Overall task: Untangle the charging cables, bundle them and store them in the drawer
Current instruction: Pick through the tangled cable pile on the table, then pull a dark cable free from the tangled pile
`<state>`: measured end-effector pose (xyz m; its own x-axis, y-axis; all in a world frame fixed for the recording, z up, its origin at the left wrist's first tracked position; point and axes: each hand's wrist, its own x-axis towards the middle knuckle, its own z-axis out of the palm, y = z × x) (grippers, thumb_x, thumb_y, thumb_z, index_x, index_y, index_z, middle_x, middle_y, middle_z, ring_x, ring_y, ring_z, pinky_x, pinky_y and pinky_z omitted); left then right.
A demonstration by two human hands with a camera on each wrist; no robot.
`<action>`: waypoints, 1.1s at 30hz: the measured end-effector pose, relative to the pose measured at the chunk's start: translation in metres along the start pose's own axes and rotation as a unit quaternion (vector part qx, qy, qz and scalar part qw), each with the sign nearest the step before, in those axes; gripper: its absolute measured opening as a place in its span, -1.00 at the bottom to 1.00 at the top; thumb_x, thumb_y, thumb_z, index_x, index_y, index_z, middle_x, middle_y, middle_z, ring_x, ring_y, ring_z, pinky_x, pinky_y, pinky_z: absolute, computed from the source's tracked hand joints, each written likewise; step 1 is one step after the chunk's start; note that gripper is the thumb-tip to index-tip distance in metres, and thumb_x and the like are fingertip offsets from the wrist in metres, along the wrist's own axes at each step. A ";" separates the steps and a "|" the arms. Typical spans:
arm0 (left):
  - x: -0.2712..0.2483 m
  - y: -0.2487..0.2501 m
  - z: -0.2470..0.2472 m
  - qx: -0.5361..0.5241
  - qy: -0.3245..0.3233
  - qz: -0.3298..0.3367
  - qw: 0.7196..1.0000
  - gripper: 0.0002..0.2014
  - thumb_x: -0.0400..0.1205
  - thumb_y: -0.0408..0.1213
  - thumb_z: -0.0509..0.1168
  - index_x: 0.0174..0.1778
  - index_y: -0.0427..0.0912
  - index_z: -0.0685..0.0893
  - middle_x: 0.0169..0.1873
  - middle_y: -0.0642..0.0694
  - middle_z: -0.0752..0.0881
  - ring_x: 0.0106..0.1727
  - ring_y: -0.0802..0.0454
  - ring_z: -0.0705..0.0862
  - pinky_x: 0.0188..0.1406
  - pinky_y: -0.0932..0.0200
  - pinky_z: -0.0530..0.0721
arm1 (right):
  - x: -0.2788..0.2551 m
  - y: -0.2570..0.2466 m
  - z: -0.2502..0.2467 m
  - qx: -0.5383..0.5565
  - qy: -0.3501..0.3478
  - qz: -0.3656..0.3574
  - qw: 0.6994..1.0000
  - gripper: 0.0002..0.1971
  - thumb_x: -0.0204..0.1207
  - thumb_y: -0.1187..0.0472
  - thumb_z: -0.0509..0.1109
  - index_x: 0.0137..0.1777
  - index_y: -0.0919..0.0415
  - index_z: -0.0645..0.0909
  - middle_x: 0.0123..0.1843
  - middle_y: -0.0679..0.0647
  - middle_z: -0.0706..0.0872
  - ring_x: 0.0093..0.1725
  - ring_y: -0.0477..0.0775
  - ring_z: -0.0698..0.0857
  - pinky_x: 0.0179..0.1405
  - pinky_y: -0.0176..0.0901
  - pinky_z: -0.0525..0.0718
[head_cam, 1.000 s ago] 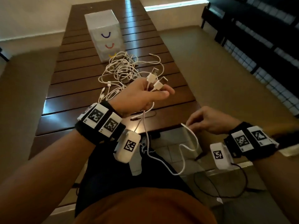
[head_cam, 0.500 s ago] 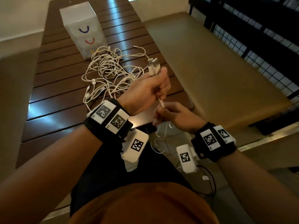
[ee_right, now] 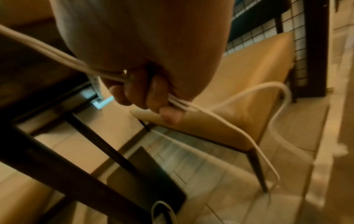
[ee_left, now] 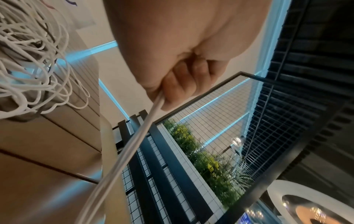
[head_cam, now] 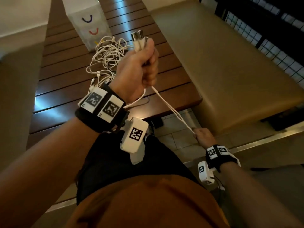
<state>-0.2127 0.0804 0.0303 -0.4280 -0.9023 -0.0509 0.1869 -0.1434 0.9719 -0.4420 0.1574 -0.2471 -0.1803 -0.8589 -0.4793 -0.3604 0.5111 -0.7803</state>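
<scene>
Your left hand is clenched around the pulled-out cables just below their USB plugs, which point up and away from you above the bench's right edge, while your right hand's fingers grip the same strands lower down, off the near right corner. Keep the run taut and its diagonal long axis straight as you draw it, with the plug ends level, so it bundles evenly; the tangled pile lies before the drawer unit.
</scene>
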 end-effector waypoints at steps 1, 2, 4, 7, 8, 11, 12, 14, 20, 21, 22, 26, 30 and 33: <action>-0.002 -0.003 0.002 0.013 -0.006 0.001 1.000 -0.60 0.77 -0.09 0.00 -0.40 -0.10 0.37 -0.63 0.05 0.24 -0.56 0.08 0.11 -0.53 0.09 0.00 | 0.002 0.003 0.003 -0.042 0.000 0.014 0.999 -0.58 0.69 0.04 0.21 -0.37 0.20 0.58 -0.39 0.13 0.56 -0.33 0.15 0.53 -0.23 -0.06 0.40; -0.004 -0.008 0.005 0.025 -0.017 0.000 1.000 -0.60 0.76 -0.10 0.01 -0.41 -0.09 0.39 -0.63 0.05 0.24 -0.55 0.08 0.11 -0.55 0.12 0.02 | 0.005 0.005 0.005 -0.091 -0.008 0.031 0.995 -0.61 0.71 0.05 0.17 -0.21 0.26 0.65 -0.24 0.21 0.64 -0.18 0.20 0.60 -0.13 -0.06 0.46; -0.009 -0.017 0.013 0.040 -0.034 -0.004 0.999 -0.61 0.74 -0.11 0.04 -0.43 -0.09 0.43 -0.63 0.04 0.26 -0.56 0.08 0.13 -0.59 0.19 0.08 | 0.012 0.003 0.006 -0.192 -0.036 0.067 0.978 -0.63 0.72 0.07 0.17 0.10 0.34 0.69 0.07 0.32 0.71 0.11 0.30 0.65 0.07 -0.03 0.54; -0.009 -0.018 0.017 0.049 -0.042 -0.009 0.998 -0.71 0.68 -0.09 0.09 -0.33 -0.12 0.46 -0.59 0.04 0.30 -0.55 0.11 0.17 -0.56 0.19 0.08 | 0.017 -0.015 -0.004 -0.282 -0.105 0.058 0.952 -0.72 0.66 0.20 0.22 0.24 0.27 0.67 0.26 0.27 0.68 0.23 0.31 0.65 0.18 0.03 0.62; -0.009 -0.018 0.016 0.048 -0.046 -0.019 0.998 -0.76 0.65 -0.08 0.10 -0.25 -0.12 0.47 -0.57 0.04 0.31 -0.54 0.12 0.18 -0.54 0.18 0.07 | 0.017 -0.026 -0.010 -0.261 -0.127 0.043 0.956 -0.74 0.65 0.24 0.22 0.18 0.28 0.69 0.21 0.26 0.71 0.19 0.30 0.67 0.14 0.03 0.65; -0.013 -0.025 0.013 0.032 -0.052 -0.070 0.996 -0.76 0.63 0.04 0.07 -0.07 -0.07 0.45 -0.50 0.04 0.32 -0.51 0.11 0.15 -0.48 0.16 0.05 | -0.004 -0.080 -0.027 -0.107 -0.180 -0.009 0.978 -0.77 0.69 0.33 0.20 -0.11 0.33 0.66 -0.19 0.20 0.72 -0.21 0.14 0.69 -0.36 -0.31 0.63; -0.014 -0.030 0.012 0.031 -0.049 -0.083 0.995 -0.73 0.67 0.06 0.03 -0.06 -0.05 0.45 -0.49 0.04 0.31 -0.50 0.11 0.15 -0.48 0.17 0.06 | -0.015 -0.103 -0.033 -0.070 -0.187 -0.038 0.979 -0.77 0.71 0.32 0.18 -0.08 0.36 0.64 -0.22 0.18 0.70 -0.30 0.06 0.66 -0.46 -0.39 0.58; -0.017 -0.039 0.010 0.043 -0.032 -0.100 0.993 -0.67 0.76 0.05 -0.07 -0.09 -0.07 0.48 -0.50 0.05 0.32 -0.50 0.12 0.16 -0.49 0.20 0.11 | -0.037 -0.147 -0.041 -0.024 -0.175 -0.133 0.975 -0.76 0.72 0.28 0.17 0.05 0.38 0.64 -0.18 0.17 0.71 -0.31 -0.02 0.66 -0.43 -0.40 0.57; -0.022 -0.040 0.006 0.040 0.005 -0.151 0.988 -0.61 0.77 0.08 -0.09 -0.21 -0.08 0.42 -0.49 0.02 0.27 -0.51 0.13 0.22 -0.51 0.27 0.25 | -0.082 -0.229 -0.039 0.081 -0.112 -0.375 0.917 -0.73 0.68 0.34 0.23 0.31 0.24 0.62 0.08 0.05 0.75 0.05 -0.24 0.71 0.06 -0.39 0.63; -0.022 -0.037 0.004 0.032 0.006 -0.156 0.987 -0.59 0.77 0.09 -0.10 -0.23 -0.08 0.42 -0.49 0.02 0.27 -0.50 0.12 0.21 -0.52 0.27 0.27 | -0.083 -0.233 -0.036 0.078 -0.110 -0.396 0.908 -0.72 0.64 0.38 0.28 0.32 0.23 0.62 0.07 0.02 0.75 0.06 -0.27 0.71 0.08 -0.43 0.61; -0.023 -0.034 0.001 0.026 0.003 -0.158 0.987 -0.58 0.77 0.11 -0.10 -0.25 -0.07 0.41 -0.48 0.01 0.26 -0.49 0.12 0.20 -0.51 0.27 0.26 | -0.083 -0.236 -0.032 0.083 -0.103 -0.408 0.904 -0.71 0.61 0.39 0.33 0.30 0.23 0.62 0.05 -0.01 0.76 0.06 -0.27 0.72 0.08 -0.44 0.60; -0.027 -0.030 -0.007 0.028 -0.023 -0.163 0.986 -0.53 0.75 0.17 -0.15 -0.31 -0.06 0.36 -0.47 0.01 0.21 -0.48 0.11 0.16 -0.47 0.23 0.20 | -0.081 -0.244 -0.020 0.152 -0.096 -0.405 0.896 -0.74 0.55 0.42 0.39 0.23 0.30 0.65 -0.04 0.00 0.77 -0.06 -0.22 0.76 -0.02 -0.40 0.64; -0.031 -0.033 -0.012 0.013 -0.039 -0.179 0.983 -0.39 0.65 0.34 -0.30 -0.35 -0.08 0.33 -0.49 -0.01 0.19 -0.51 0.09 0.14 -0.51 0.22 0.16 | -0.078 -0.249 -0.011 0.163 -0.114 -0.395 0.897 -0.77 0.53 0.45 0.41 0.16 0.28 0.65 -0.08 0.09 0.80 -0.15 -0.11 0.77 -0.05 -0.24 0.71; -0.033 -0.038 -0.017 0.022 -0.025 -0.176 0.984 -0.34 0.65 0.34 -0.32 -0.38 -0.12 0.37 -0.56 -0.03 0.25 -0.55 0.07 0.17 -0.51 0.18 0.17 | -0.080 -0.252 -0.006 0.145 -0.164 -0.391 0.894 -0.71 0.55 0.47 0.38 0.24 0.28 0.64 -0.14 -0.06 0.82 -0.17 -0.17 0.77 -0.10 -0.28 0.72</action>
<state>-0.1903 0.1091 -0.0092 -0.5021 -0.7792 -0.3752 -0.0184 -0.4242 0.9054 -0.3424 0.0973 -0.0095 0.3181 -0.9261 0.2029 0.0025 -0.2132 -0.9770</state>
